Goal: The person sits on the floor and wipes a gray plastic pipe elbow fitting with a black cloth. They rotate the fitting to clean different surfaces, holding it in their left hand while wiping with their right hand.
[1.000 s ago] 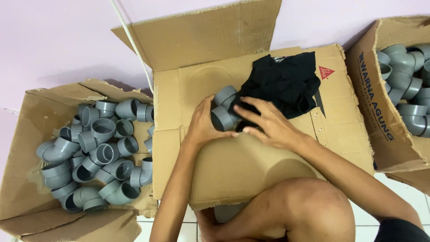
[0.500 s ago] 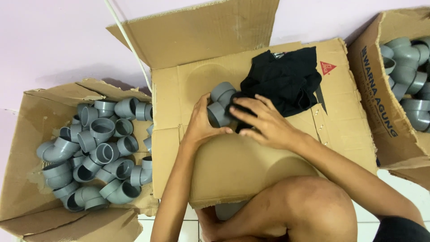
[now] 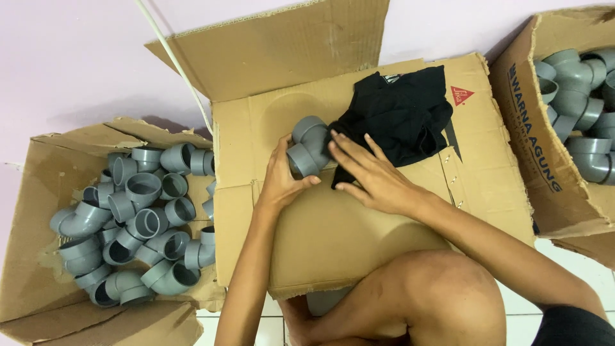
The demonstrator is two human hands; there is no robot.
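A grey pipe elbow (image 3: 309, 146) sits on the flattened cardboard box (image 3: 359, 224), gripped from the left by the left hand (image 3: 282, 176). The right hand (image 3: 371, 173) lies open, fingers spread, touching the elbow and pressing the black cloth (image 3: 400, 112). Boxes of grey elbows (image 3: 138, 218) stand on both sides.

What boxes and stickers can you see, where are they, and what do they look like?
Left box: brown cardboard, open, torn flaps, full of grey pipe elbows.
Middle box: brown cardboard, used as a worktop under both hands.
Red triangle mark: printed on the middle box, beside the black cloth.
Right box: brown cardboard, open, dark blue lettering on its flap.
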